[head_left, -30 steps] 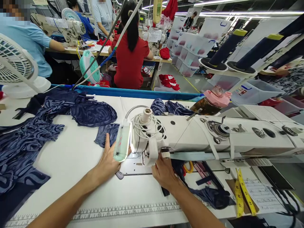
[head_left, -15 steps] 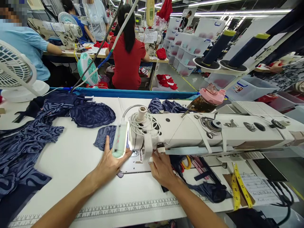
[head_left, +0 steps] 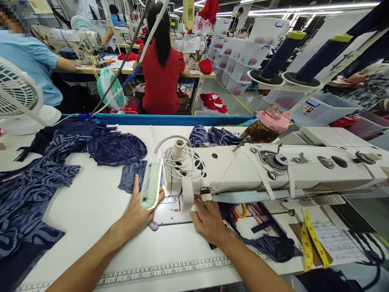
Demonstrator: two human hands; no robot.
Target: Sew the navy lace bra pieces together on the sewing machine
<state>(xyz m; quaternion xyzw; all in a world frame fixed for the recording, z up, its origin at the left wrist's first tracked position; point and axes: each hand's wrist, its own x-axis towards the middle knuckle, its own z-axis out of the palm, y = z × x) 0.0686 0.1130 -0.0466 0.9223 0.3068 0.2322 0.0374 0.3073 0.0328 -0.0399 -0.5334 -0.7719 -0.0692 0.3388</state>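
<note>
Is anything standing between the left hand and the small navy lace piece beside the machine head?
Nothing visible does. The left hand lies flat, with its thumb on the small lace piece. The lamp hangs over the fingers and hides them from the camera, but it does not block the hand.

Small navy lace piece (head_left: 131, 178), swirl-patterned, lies flat and spread out, its near edge right under the left hand's (head_left: 138, 211) thumb. A darker navy strip (head_left: 267, 246) sits crumpled, trailing off just right of the right hand (head_left: 209, 221).
</note>
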